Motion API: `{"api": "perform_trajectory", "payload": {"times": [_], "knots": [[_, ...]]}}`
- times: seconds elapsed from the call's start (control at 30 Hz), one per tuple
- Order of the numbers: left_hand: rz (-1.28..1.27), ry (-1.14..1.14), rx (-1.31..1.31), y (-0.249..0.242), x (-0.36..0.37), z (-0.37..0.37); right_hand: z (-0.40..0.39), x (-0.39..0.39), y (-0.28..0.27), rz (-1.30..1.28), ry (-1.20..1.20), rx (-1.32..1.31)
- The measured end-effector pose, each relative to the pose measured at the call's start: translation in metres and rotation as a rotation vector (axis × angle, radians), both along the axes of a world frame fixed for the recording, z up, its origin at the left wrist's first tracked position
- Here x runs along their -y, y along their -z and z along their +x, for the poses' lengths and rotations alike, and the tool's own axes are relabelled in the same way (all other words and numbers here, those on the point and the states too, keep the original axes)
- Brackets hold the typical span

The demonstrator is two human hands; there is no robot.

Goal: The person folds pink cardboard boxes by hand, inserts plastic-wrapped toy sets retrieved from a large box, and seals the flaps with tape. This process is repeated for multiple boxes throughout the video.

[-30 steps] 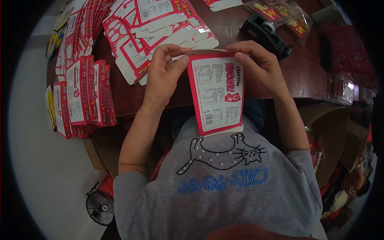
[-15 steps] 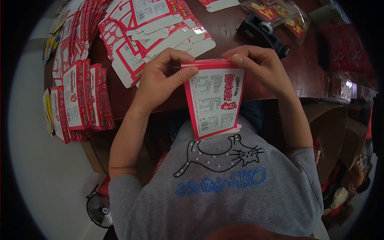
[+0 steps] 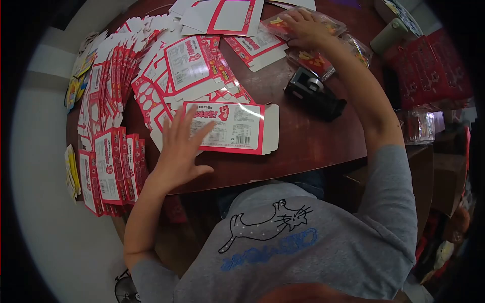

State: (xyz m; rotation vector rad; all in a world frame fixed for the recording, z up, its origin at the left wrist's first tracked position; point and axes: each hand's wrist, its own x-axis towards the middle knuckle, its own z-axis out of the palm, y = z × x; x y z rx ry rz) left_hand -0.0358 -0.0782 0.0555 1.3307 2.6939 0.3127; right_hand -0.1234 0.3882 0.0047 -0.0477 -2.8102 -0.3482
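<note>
A red and white printed box (image 3: 237, 129) lies on the dark red table (image 3: 283, 151), its white end flap pointing right. My left hand (image 3: 179, 146) is over the box's left end with fingers spread and nothing gripped. Farther off, my right hand (image 3: 305, 30) reaches to the clear plastic packs (image 3: 316, 63) with food pictures and rests on one, its fingers extended and apart. Behind the box lies a pile of flat printed cartons (image 3: 189, 63).
A black tape dispenser (image 3: 316, 93) stands right of the box. Upright boxes (image 3: 108, 166) and more cartons (image 3: 113, 76) line the left side. At the right are a red patterned bag (image 3: 429, 70) and a grey-green cylinder (image 3: 389, 36).
The box has gone from between both hands near my body to the tabletop. My right hand has let go and moved forward to the plastic packs; my left hand has opened. The view has shifted.
</note>
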Motion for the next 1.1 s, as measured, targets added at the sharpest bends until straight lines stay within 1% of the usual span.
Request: {"api": "perform_trajectory", "payload": {"times": [0.03, 0.07, 0.13, 0.17, 0.23, 0.27, 0.3, 0.33, 0.37, 0.4, 0.47, 0.5, 0.53, 0.57, 0.67, 0.7, 0.77, 0.8, 0.83, 0.87, 0.9, 0.93, 0.97, 1.0, 1.07, 1.1], "knots": [[-0.167, 0.181, -0.036, -0.005, -0.019, 0.000, -0.016, -0.009, 0.007, -0.031, -0.036, -0.003], [-0.173, 0.168, -0.031, 0.001, -0.033, -0.006, -0.029, -0.014, 0.015, -0.065, -0.073, -0.002], [-0.208, 0.367, -0.010, 0.020, -0.053, -0.022, -0.042, -0.013, 0.027, -0.131, -0.142, 0.006], [-0.207, 0.360, -0.003, 0.025, -0.060, -0.027, -0.040, -0.004, 0.024, -0.132, -0.149, 0.012], [-0.214, 0.376, -0.011, 0.031, -0.068, -0.032, -0.015, -0.030, 0.015, -0.334, -0.162, -0.072], [-0.209, 0.381, -0.008, 0.028, -0.068, -0.028, 0.011, -0.047, 0.009, -0.433, -0.162, -0.116], [-0.076, 0.234, -0.014, 0.021, -0.064, -0.020, 0.055, -0.059, 0.003, -0.534, -0.158, -0.159], [0.054, 0.088, -0.017, 0.017, -0.060, -0.012, 0.100, -0.052, -0.004, -0.637, -0.152, -0.204], [0.225, 0.041, 0.023, 0.016, -0.057, -0.005, 0.137, -0.040, -0.011, -0.741, -0.146, -0.246], [0.223, 0.040, 0.036, 0.019, -0.056, 0.005, 0.164, -0.018, -0.018, -0.848, -0.143, -0.285], [0.438, -0.094, 0.028, 0.028, -0.060, 0.029, 0.193, 0.054, -0.035, -1.063, -0.151, -0.356], [0.433, -0.109, 0.034, 0.030, -0.059, 0.037, 0.197, 0.087, -0.042, -1.175, -0.157, -0.390], [0.493, -0.119, 0.001, 0.031, -0.057, 0.043, 0.200, 0.103, -0.046, -1.288, -0.159, -0.425], [0.552, -0.128, -0.034, 0.031, -0.054, 0.048, 0.204, 0.115, -0.050, -1.402, -0.160, -0.461], [0.526, -0.173, -0.067, 0.034, -0.031, 0.065, 0.220, 0.132, -0.060, -1.743, -0.141, -0.569], [0.520, -0.178, -0.062, 0.033, -0.030, 0.072, 0.225, 0.131, -0.060, -1.750, -0.136, -0.561], [0.464, -0.050, -0.073, 0.030, -0.037, 0.087, 0.238, 0.125, -0.057, -1.872, -0.181, -0.084], [0.446, -0.044, -0.052, 0.029, -0.044, 0.095, 0.240, 0.129, -0.055, -1.874, -0.173, -0.088], [0.445, -0.037, -0.052, 0.030, -0.050, 0.099, 0.237, 0.138, -0.053, -1.347, -0.383, -0.051], [0.479, -0.081, -0.019, 0.031, -0.056, 0.100, 0.233, 0.146, -0.053, -0.807, -0.551, -0.018], [0.509, -0.125, 0.015, 0.032, -0.059, 0.100, 0.233, 0.153, -0.053, -0.810, -0.547, -0.029], [0.502, -0.115, 0.012, 0.033, -0.060, 0.099, 0.236, 0.162, -0.054, -0.678, -0.492, -0.136], [0.578, -0.145, 0.010, 0.033, -0.061, 0.098, 0.237, 0.169, -0.055, -0.541, -0.436, -0.236], [0.658, -0.179, 0.011, 0.034, -0.062, 0.097, 0.236, 0.175, -0.050, -0.540, -0.434, -0.238], [0.698, -0.223, 0.049, 0.032, -0.064, 0.097, 0.240, 0.185, -0.029, -1.281, -0.422, -0.273], [0.734, -0.264, 0.085, 0.032, -0.064, 0.097, 0.242, 0.185, -0.022, -1.284, -0.413, -0.267]]}}
